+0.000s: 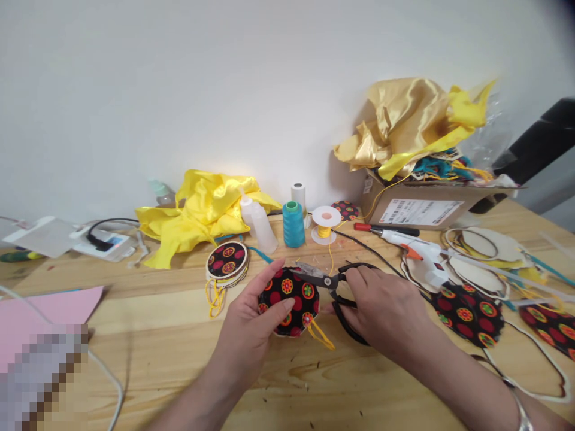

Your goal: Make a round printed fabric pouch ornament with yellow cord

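My left hand (260, 311) grips a round fabric-covered disc (287, 299), black with red dots and orange flowers. A yellow cord loop (322, 335) hangs from the disc's lower right edge. My right hand (372, 299) has its fingers in the black handles of a pair of scissors (330, 280). The blades point left and lie along the disc's top edge, close to my left fingertips. Whether they touch the fabric I cannot tell. Just left of my left hand lies a finished-looking round piece (227, 263) in the same print, with a wooden rim and yellow loop.
Behind my hands stand a teal thread cone (293, 226), a yellow cord spool (326, 224) and a white squeeze bottle (263, 227). On the right are a hot glue gun (422, 251), printed fabric circles (469, 314) and a cardboard box (413, 203). Yellow satin (197, 209) lies heaped at left.
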Available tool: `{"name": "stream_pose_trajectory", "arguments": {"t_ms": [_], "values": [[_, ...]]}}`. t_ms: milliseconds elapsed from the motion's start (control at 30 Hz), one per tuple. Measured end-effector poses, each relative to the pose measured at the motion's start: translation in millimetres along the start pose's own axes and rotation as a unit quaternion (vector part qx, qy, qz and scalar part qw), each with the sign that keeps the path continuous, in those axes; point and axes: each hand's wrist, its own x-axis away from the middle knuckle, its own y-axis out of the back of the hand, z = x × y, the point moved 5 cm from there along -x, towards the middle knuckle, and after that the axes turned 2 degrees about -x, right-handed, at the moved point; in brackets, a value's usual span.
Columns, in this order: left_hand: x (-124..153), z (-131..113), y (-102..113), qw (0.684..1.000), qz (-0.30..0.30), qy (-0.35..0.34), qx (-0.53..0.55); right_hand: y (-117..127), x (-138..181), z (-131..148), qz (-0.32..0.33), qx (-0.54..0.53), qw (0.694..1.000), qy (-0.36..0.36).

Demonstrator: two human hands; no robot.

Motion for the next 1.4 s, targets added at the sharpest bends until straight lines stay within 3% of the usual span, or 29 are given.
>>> {"name": "stream_pose_trajectory", "arguments": {"t_ms": [667, 867, 1400], "values": [[-1.8, 2.5, 1.4, 1.0, 0.022, 0.001, 0.002, -2.8, 1.6, 1.0, 0.015, 0.011, 1.0, -0.01], [1.4, 0.4, 0.8, 1.0, -0.008, 0.0, -0.01, -3.7, 1.3, 1.7, 0.01, 0.016, 1.0, -0.008], [1.8, -1.9, -2.8, 1.0, -0.016, 0.007, 0.002, -3.2, 2.0, 2.7, -0.027, 0.016, 0.999, 0.002]]}}
